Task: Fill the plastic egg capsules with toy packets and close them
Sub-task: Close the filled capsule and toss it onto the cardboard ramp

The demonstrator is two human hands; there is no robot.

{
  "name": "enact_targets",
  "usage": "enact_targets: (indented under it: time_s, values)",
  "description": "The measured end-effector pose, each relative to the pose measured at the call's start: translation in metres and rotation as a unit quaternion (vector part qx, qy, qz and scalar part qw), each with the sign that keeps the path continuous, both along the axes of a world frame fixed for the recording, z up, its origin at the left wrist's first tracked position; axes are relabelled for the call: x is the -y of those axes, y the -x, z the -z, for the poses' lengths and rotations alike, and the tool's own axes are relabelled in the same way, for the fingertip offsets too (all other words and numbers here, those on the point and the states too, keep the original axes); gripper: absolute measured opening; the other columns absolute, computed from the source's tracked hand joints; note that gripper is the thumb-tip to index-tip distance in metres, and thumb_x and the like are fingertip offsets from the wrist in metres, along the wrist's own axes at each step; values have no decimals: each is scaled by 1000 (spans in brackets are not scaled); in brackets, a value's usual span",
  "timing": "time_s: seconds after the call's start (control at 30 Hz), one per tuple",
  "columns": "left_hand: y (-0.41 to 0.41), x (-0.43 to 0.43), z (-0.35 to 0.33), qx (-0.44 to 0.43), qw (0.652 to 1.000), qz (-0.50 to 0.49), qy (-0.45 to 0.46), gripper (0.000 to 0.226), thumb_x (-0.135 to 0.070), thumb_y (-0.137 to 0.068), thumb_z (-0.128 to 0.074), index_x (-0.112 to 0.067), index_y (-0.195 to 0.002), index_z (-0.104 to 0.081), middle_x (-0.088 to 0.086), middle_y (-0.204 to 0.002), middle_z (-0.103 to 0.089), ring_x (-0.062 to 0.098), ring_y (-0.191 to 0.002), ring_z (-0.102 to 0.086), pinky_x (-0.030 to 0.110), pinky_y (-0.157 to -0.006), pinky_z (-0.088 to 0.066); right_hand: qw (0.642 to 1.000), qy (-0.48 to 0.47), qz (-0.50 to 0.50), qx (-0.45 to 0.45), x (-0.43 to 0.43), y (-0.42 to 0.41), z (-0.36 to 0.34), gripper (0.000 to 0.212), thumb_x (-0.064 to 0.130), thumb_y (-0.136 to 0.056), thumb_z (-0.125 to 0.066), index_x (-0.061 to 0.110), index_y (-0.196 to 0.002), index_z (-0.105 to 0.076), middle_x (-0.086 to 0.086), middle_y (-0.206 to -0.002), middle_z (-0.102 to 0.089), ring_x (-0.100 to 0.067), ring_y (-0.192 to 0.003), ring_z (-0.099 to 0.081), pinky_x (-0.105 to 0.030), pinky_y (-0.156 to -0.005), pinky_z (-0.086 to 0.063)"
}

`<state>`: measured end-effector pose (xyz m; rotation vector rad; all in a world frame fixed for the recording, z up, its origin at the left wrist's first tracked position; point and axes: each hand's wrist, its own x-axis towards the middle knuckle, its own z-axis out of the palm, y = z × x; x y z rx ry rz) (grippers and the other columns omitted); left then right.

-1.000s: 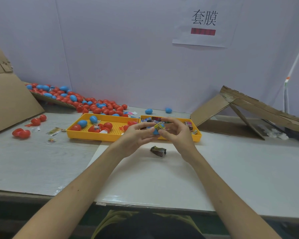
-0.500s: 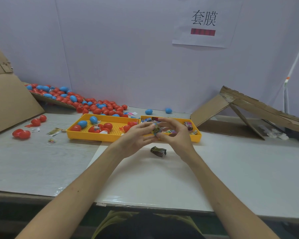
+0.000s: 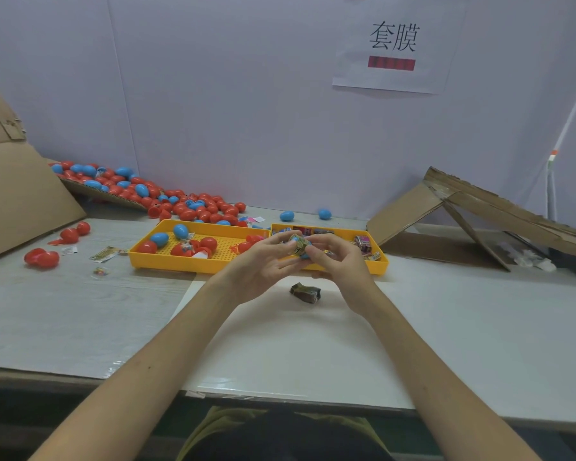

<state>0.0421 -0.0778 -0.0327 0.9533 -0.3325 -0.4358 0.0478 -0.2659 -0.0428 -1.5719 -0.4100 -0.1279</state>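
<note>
The counter (image 3: pixel 446 327) stretches wide and pale below both hands. Behind the fingers, a long yellow tray (image 3: pixel 193 262) runs left to right, red and blue egg capsules on its left half, toy packets (image 3: pixel 363 241) in its right half. Farther behind and off to the left of the fingers, a big heap of red and blue capsules (image 3: pixel 180 201) spills off a cardboard sheet. Cardboard flaps (image 3: pixel 472 207) lean well off to the right.

Now the hands! The left hand (image 3: pixel 263 264) and right hand (image 3: pixel 343 261) meet just in front of the tray, above the counter. The fingers (image 3: pixel 281 239) of both curl narrow around one small thing: a blue egg capsule (image 3: pixel 304 256) with a yellowish toy packet (image 3: pixel 299 245) bulging at its top. Left fingers cradle it from below and the side, right fingers pinch from the other side. Whether the capsule is closed, I cannot tell.

Just below the fingers, on the counter, one dark crumpled packet (image 3: pixel 306 292) lies alone, untouched.
</note>
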Motion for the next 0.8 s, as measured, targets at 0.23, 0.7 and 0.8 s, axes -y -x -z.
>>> enact_targets:
  time_s: [0.23, 0.7, 0.8]
  values:
    - [0, -1, 2, -30, 999, 7, 30, 50, -7, -91, -66, -5, -139, -52, 17, -137, -63, 31, -128, -61, 34, -100, -55, 999, -34, -27, -2, 2, -3, 2, 17, 10, -91, -71, 9, -107, -74, -16, -109, -72, -34, -104, -70, -51, -86, -60]
    - [0, 2, 1, 6, 1000, 2, 11, 51, 1, -88, -65, -8, -137, -53, 18, -132, -66, 33, -126, -62, 32, -97, -56, 997, -63, -43, -33, 3, -1, -1, 35, 28, -80, -75, 9, -109, -74, -16, -108, -72, -33, -104, -69, -50, -83, -60]
    - [0, 1, 2, 3, 1000, 9, 10, 51, -1, -89, -65, -9, -138, -52, 16, -131, -67, 33, -126, -62, 31, -96, -56, 994, -78, -63, -39, 4, -1, -2, 34, 22, -81, -73, 2, -110, -72, -18, -106, -71, -33, -101, -69, -51, -86, -59]
